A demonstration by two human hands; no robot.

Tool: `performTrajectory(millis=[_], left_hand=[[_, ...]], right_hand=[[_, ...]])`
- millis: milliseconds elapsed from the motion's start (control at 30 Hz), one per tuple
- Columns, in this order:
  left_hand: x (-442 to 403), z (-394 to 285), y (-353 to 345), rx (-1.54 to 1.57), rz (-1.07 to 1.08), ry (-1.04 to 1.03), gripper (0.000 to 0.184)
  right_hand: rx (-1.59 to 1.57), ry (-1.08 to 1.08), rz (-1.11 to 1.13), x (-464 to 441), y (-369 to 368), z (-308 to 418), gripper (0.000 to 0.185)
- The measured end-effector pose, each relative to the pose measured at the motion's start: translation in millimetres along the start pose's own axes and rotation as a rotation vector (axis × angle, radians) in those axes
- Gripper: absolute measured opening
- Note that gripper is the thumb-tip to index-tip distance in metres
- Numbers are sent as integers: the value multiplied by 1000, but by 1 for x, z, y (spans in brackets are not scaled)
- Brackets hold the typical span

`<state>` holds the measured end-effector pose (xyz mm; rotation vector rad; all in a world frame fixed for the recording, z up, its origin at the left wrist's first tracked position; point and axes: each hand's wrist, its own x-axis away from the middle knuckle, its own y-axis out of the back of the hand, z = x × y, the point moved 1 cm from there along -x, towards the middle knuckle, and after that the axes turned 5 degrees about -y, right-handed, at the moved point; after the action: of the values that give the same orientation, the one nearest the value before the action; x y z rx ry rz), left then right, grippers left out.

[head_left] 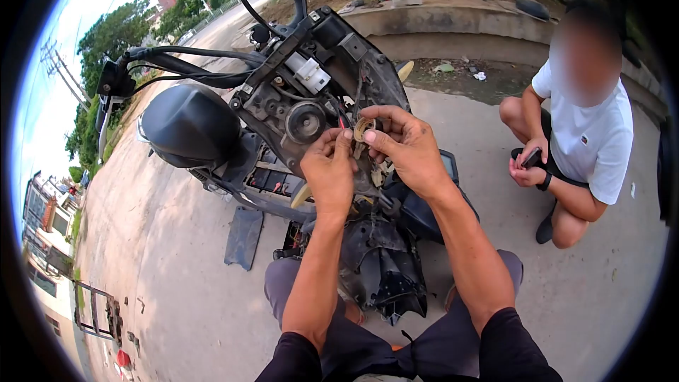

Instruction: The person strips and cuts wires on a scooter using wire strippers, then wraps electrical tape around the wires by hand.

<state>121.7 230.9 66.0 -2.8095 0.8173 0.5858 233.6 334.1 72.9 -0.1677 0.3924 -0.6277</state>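
Note:
Thumb and fingers of my right hand (409, 147) close around a small tan ring that looks like a roll of tape (361, 129). Right beside it, my left hand (328, 170) is pinched shut. A thin red piece (342, 122), perhaps a wire, shows at its fingertips, but what they grip is too small to make out. Both hands are in front of a partly stripped scooter (276, 110) with exposed wiring. A round black horn-like part (305, 122) sits just left of my hands, and a white connector block (309, 74) is above them.
A person in a white shirt (590, 127) squats at the right, holding a dark phone (532, 158). The black scooter seat (191, 126) is at the left. A dark flat panel (244, 238) lies on the concrete. Behind runs a low curb (453, 25).

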Motion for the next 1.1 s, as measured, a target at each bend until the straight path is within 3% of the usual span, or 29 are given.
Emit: performTrajectory(millis=[333, 433, 767, 1100], left_hand=[[-3, 9, 0, -83, -44, -48, 31], [-10, 32, -3, -147, -146, -218, 34], [-2, 14, 1, 58, -14, -56, 26], [-4, 7, -1, 83, 15, 12, 23]], right_hand=[[-55, 18, 30, 3, -19, 0, 32], [-48, 20, 9, 3, -26, -4, 30], [87, 44, -137, 2, -21, -11, 25], [6, -50, -70, 4, 1, -1, 25]])
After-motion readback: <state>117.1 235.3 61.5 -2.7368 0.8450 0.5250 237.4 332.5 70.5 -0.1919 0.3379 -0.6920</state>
